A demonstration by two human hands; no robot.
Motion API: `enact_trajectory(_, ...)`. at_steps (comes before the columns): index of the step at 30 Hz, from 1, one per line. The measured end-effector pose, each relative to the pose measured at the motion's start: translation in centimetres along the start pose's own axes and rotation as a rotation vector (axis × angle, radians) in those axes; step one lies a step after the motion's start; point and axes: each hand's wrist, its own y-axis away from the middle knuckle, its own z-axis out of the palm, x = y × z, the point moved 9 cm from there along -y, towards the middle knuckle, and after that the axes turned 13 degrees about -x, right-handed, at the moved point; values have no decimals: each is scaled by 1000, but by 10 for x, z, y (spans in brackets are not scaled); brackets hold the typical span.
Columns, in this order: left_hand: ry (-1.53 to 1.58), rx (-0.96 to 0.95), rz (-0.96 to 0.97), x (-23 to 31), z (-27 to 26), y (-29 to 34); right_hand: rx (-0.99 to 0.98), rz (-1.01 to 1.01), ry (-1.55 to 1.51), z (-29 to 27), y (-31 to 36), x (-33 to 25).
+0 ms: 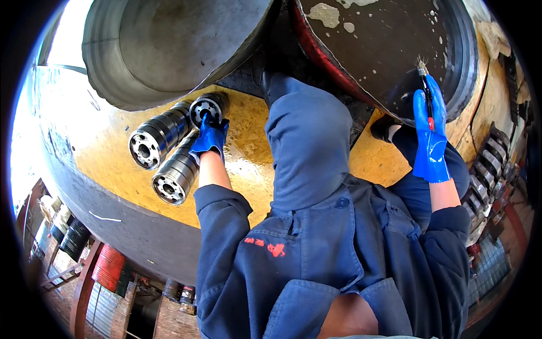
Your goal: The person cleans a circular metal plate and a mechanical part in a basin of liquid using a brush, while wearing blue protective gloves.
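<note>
My left hand (pixel 212 138), in a blue rubber glove, grips a shiny metal cylinder (pixel 217 101) at its near end, with fingers in the central hole. Two more such cylinders lie beside it: one ribbed cylinder (pixel 161 135) to the left and another cylinder (pixel 176 175) nearer to me. Their end faces have a ring of holes. My right hand (pixel 432 147), gloved the same way, is closed around a brush (pixel 427 96) with a dark handle, a red end and pale bristles pointing away from me. The brush is over the edge of a cut-down drum (pixel 339 73) holding dark liquid with pale foam patches.
A grey metal tub (pixel 175 51) stands at the far left. The cylinders lie on a wet yellow surface (pixel 248 141). A row of ribbed metal parts (pixel 485 175) is at the right. Beyond, a red barrel (pixel 108 265) and black drums (pixel 74 240) show at lower left.
</note>
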Motion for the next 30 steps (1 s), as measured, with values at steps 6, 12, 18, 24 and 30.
enact_trajectory(6,-2116,-44,57,17,59,62,1,168,-393,-10,6,-5)
enact_trajectory(12,-761,-138,32,11,46,120,208,33,-3,-26,10,-2)
enact_trajectory(18,-935,-126,207,78,118,179,367,124,-76,-32,23,24)
enact_trajectory(24,-998,-237,662,172,283,298,-100,317,-737,-34,-31,83)
enact_trajectory(30,-1504,-700,605,-21,480,353,-48,551,-799,-64,-38,143)
